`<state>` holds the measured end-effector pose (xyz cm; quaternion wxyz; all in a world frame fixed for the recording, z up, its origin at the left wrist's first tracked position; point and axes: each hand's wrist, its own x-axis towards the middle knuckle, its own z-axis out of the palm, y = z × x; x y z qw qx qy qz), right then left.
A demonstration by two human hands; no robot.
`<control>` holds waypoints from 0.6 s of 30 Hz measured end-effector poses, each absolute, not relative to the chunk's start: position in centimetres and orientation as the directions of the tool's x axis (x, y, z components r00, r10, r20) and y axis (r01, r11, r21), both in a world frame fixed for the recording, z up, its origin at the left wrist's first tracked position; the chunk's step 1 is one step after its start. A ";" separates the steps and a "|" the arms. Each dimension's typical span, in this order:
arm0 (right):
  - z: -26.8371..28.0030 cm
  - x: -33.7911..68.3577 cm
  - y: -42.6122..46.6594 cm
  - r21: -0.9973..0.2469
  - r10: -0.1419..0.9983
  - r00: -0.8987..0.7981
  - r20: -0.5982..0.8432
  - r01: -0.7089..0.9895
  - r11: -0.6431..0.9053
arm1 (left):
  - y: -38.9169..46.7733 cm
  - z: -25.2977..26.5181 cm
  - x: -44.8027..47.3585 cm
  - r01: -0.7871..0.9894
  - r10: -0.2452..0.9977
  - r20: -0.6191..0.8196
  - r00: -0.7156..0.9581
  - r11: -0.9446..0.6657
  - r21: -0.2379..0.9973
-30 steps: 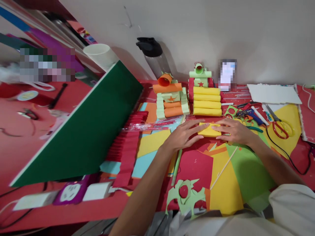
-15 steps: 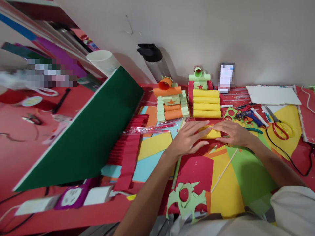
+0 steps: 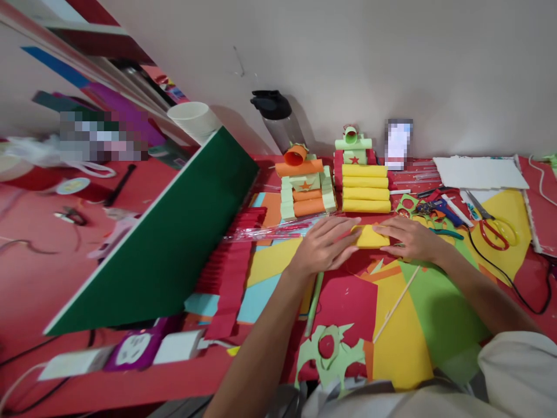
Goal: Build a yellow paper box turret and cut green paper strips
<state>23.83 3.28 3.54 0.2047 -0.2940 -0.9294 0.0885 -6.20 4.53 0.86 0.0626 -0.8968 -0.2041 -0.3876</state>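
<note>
A small folded piece of yellow paper (image 3: 369, 239) is between my hands, low over the red table. My left hand (image 3: 325, 244) grips its left end, fingers pointing right. At the right end, the fingertips of my right hand (image 3: 412, 238) press on its top and front edge. Just beyond stand two paper models: one with yellow rolls (image 3: 365, 194), a green tube and a red star, the other with orange rolls (image 3: 308, 202) and pale green sides.
A green board (image 3: 165, 244) leans at the left. To the right lie scissors (image 3: 496, 229), a blue glue gun (image 3: 450, 210) with its cord and pliers. Coloured sheets, a green cut-out (image 3: 331, 354) and a wooden stick (image 3: 398, 302) lie in front. A bottle (image 3: 278, 119) and phone (image 3: 398, 145) stand behind.
More of the yellow paper shows now, as the fingers of my left hand have drawn back toward its left end. The whole view has shifted slightly.
</note>
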 end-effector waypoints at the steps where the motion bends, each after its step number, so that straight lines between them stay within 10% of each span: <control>1: 3.5 23.9 3.3 -0.283 0.589 -0.740 0.324 0.519 0.807 | 4.6 0.7 -6.4 0.433 0.342 0.745 0.573 -0.898 0.079; 12: 3.5 23.9 3.3 -0.313 0.604 -0.734 0.312 0.521 0.794 | 5.3 0.5 -7.9 0.380 0.318 0.768 0.557 -0.919 0.105; 18: 3.5 23.8 3.3 -0.296 0.594 -0.738 0.320 0.518 0.803 | 4.3 1.4 -5.6 0.368 0.745 0.524 0.413 -0.663 0.652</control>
